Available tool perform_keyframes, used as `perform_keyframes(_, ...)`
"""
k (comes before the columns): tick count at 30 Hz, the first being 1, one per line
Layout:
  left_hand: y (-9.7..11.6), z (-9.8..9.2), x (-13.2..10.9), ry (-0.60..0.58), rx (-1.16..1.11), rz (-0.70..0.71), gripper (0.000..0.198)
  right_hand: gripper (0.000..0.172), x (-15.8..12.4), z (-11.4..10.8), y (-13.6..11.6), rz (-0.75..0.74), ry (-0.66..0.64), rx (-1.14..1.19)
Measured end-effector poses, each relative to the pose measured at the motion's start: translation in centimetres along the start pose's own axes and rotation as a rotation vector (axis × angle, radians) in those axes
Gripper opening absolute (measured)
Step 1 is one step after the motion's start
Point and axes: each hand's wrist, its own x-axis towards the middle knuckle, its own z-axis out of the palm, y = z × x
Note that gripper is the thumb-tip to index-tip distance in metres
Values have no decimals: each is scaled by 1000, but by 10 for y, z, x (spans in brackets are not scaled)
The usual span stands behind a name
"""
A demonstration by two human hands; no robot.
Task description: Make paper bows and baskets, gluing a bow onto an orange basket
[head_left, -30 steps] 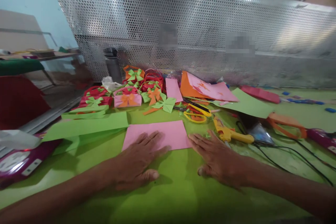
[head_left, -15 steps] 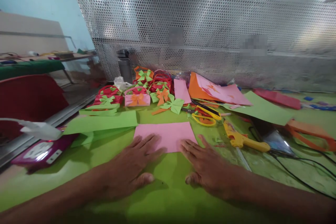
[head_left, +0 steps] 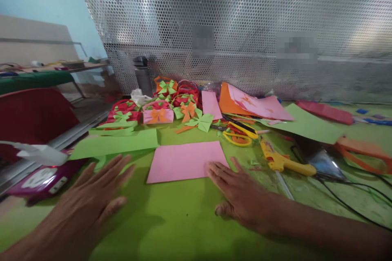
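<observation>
A pink rectangular sheet [head_left: 183, 161], apparently craft paper or felt, lies flat on the green tabletop [head_left: 171, 228] in front of me. My right hand [head_left: 237, 191] rests with its fingertips on the sheet's right end, fingers stretched out. Off to the left, my left hand [head_left: 94, 195] is apart from the pink sheet with its fingers spread and holding nothing; motion blurs it slightly. Just beyond its fingertips lies a folded green sheet [head_left: 119, 144].
Small decorated bags [head_left: 158, 115] and a grey bottle [head_left: 142, 75] stand at the back. Yellow-handled scissors [head_left: 239, 134], a yellow glue gun [head_left: 284, 163] and a phone [head_left: 326, 165] with black cables lie right. A purple power strip [head_left: 45, 181] sits left. Perforated metal [head_left: 177, 20] closes the back.
My left hand has left the pink sheet and moved left, uncovering the sheet's left end. My right hand has stayed on the right end.
</observation>
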Motion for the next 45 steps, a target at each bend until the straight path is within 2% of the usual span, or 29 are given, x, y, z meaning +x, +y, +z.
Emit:
perform_keyframes(3, 34, -6, 30, -126, -40, 256, 79, 80, 3, -2, 1, -16, -8, 15)
perform_keyframes(5, 56, -3, 50, -179, -136, 400, 88, 79, 3, -4, 4, -21, -24, 29)
perform_keyframes(8, 70, 9, 64, -317, -256, 449, 85, 78, -4, -5, 14, -11, -46, 43)
perform_keyframes(12, 67, 21, 60, -357, -302, 427, 84, 70, -15, -13, 30, 64, -42, -5)
perform_keyframes(15, 67, 20, 57, -351, -289, 429, 85, 46, -6, -29, 30, 192, 83, -12)
perform_keyframes(17, 69, 18, 58, -350, -281, 430, 86, 29, 13, -41, 22, 294, 144, 144)
perform_keyframes(18, 71, 16, 59, -351, -280, 429, 86, 25, 25, -45, 16, 309, 115, 282)
perform_keyframes(20, 73, 14, 61, -345, -282, 425, 87, 14, 50, -48, 6, 369, -45, 577)
perform_keyframes(23, 73, 13, 61, -319, -302, 422, 90, 16, 82, -41, -2, 447, -199, 651)
perform_keyframes(27, 72, 13, 61, -329, -312, 423, 93, 23, 99, -32, -2, 550, -272, 589)
perform_keyframes(35, 70, 19, 59, -279, -323, 449, 96, 26, 99, -41, -6, 621, -283, 514)
perform_keyframes(40, 69, 22, 57, -260, -321, 454, 97, 25, 90, -36, 5, 576, -280, 572)
perform_keyframes(45, 67, 22, 55, -298, -296, 448, 97, 21, 74, -39, 18, 540, -264, 638)
